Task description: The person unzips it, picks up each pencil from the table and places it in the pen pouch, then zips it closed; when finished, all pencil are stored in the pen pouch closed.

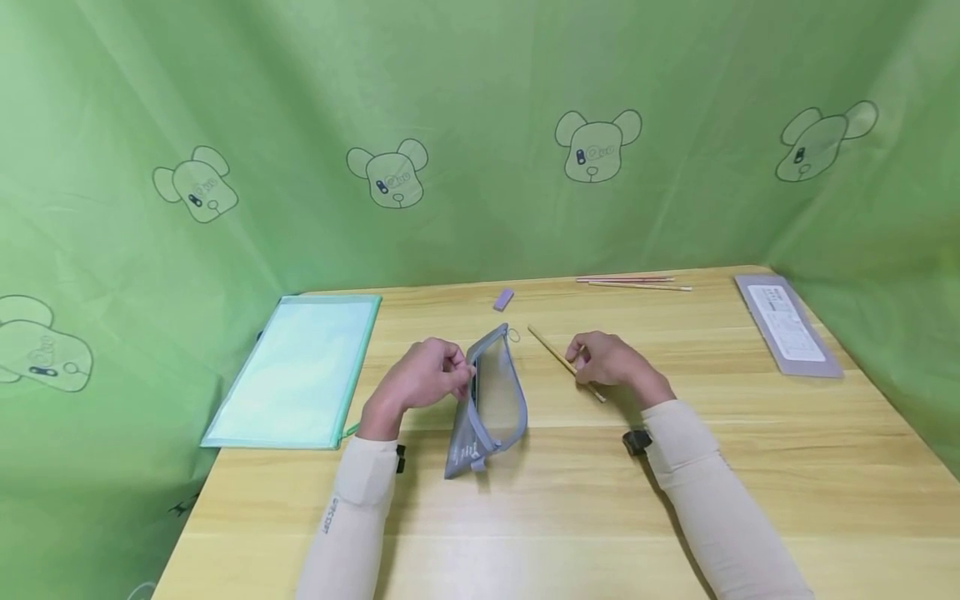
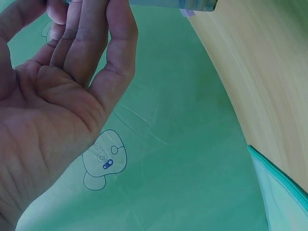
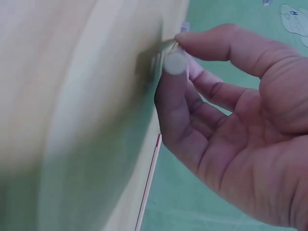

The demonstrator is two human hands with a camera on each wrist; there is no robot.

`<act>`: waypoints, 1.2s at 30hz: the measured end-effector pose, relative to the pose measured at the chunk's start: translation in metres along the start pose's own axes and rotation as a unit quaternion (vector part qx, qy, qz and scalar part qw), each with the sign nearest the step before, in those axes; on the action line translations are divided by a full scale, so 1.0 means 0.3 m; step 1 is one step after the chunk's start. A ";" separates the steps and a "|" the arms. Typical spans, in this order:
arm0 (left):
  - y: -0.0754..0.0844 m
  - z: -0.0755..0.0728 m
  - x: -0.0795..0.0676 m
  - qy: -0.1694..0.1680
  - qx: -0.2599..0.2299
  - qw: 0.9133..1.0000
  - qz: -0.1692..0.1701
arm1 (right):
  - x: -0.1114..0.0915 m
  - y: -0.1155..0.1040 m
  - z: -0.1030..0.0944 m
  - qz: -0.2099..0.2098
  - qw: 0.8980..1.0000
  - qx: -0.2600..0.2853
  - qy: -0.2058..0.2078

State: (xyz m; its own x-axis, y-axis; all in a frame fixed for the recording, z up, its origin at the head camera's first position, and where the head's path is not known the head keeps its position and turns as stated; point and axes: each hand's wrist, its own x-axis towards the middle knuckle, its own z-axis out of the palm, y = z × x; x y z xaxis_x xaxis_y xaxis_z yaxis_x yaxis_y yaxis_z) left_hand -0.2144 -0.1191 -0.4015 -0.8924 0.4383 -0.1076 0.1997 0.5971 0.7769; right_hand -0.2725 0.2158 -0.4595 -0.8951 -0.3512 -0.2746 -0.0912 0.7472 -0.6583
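Observation:
A grey-blue zip pouch point(image 1: 463, 440) stands on its side on the table, its mouth gaping to the right. My left hand point(image 1: 427, 372) pinches the pouch's upper edge between thumb and fingers; in the left wrist view that grip is mostly cut off at the top. A dark item shows just inside the pouch, too little of it to name. To the right, my right hand point(image 1: 606, 358) pinches a wooden pencil point(image 1: 550, 347) low over the table. The pencil's pale round end point(image 3: 175, 63) faces the camera in the right wrist view.
A purple eraser point(image 1: 503, 300) lies behind the pouch. Several thin pencils point(image 1: 637, 286), pink and wood-coloured, lie at the back edge. On the left is a mint zip folder point(image 1: 296, 371); at far right, a flat grey case with a white label point(image 1: 789, 327). Green curtain surrounds the table.

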 end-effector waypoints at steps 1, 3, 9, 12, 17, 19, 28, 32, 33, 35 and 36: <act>0.000 0.000 0.000 0.001 0.000 1.000 -0.001 | -0.002 -0.003 -0.004 -0.007 1.000 0.011 -0.003; 0.001 -0.001 -0.001 0.003 -0.001 1.000 -0.003 | -0.012 -0.013 -0.017 -0.020 0.999 0.040 -0.008; -0.001 0.000 -0.003 0.017 0.001 1.000 -0.014 | -0.080 -0.089 -0.076 -0.048 0.993 0.108 -0.012; -0.001 0.003 -0.001 0.026 0.002 0.999 -0.019 | -0.114 -0.130 -0.100 -0.065 0.990 0.122 -0.020; -0.001 0.005 0.002 0.052 0.000 0.998 -0.035 | -0.159 -0.181 -0.118 -0.091 0.984 0.136 -0.071; -0.001 0.005 0.003 0.065 0.001 0.997 -0.042 | -0.172 -0.197 -0.115 -0.102 0.981 0.136 -0.097; 0.018 0.026 0.010 0.054 -0.018 0.997 -0.044 | -0.150 -0.241 -0.044 -0.106 0.974 0.152 -0.131; 0.029 0.041 0.013 0.033 -0.025 0.999 -0.025 | -0.131 -0.255 -0.009 -0.109 0.980 0.141 -0.095; 0.033 0.046 0.014 0.025 -0.027 0.999 -0.018 | -0.130 -0.262 0.000 -0.110 0.982 0.132 -0.082; 0.042 0.054 0.016 0.009 -0.030 0.999 -0.003 | -0.125 -0.278 0.019 -0.105 0.986 0.116 -0.057; 0.046 0.058 0.018 0.001 -0.032 0.999 0.004 | -0.123 -0.287 0.029 -0.099 0.988 0.108 -0.046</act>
State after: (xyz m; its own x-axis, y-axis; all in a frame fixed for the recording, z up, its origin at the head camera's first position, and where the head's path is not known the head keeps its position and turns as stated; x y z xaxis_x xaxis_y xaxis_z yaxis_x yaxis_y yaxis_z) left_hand -0.2093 -0.0970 -0.4022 -0.8914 0.4420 -0.0998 0.1807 0.5488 0.8162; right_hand -0.2277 0.1595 -0.3987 -0.8241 -0.5366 -0.1814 -0.1571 0.5243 -0.8369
